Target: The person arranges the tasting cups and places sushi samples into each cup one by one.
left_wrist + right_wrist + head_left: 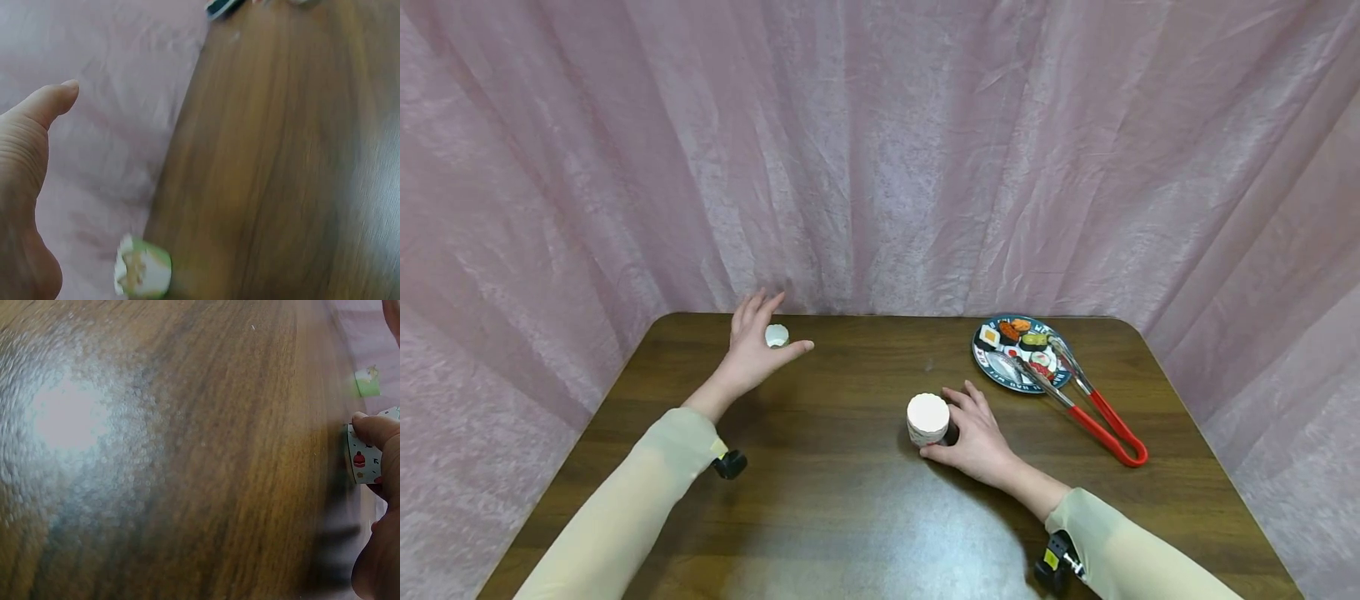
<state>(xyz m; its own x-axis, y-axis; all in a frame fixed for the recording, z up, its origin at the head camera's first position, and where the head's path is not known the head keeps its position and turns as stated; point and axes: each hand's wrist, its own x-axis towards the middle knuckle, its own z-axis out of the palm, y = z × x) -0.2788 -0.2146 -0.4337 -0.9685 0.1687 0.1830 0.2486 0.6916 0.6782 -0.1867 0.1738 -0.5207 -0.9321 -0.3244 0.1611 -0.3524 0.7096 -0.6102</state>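
Observation:
My left hand is raised over the far left of the table, fingers straight and thumb spread wide. Just beyond it, near the back edge, is a small green-and-white paper baking cup, whose brown cartoon print shows in the left wrist view. On the table right of the middle, my right hand holds a white baking cup between thumb and fingers. The right wrist view shows the thumb along this cup's side, which has small red cupcake prints; its far side is hidden.
At the back right is a round blue-rimmed plate with several sushi pieces on or printed on it. Metal tongs with red handles lie partly across the plate. A pink curtain hangs behind the wooden table.

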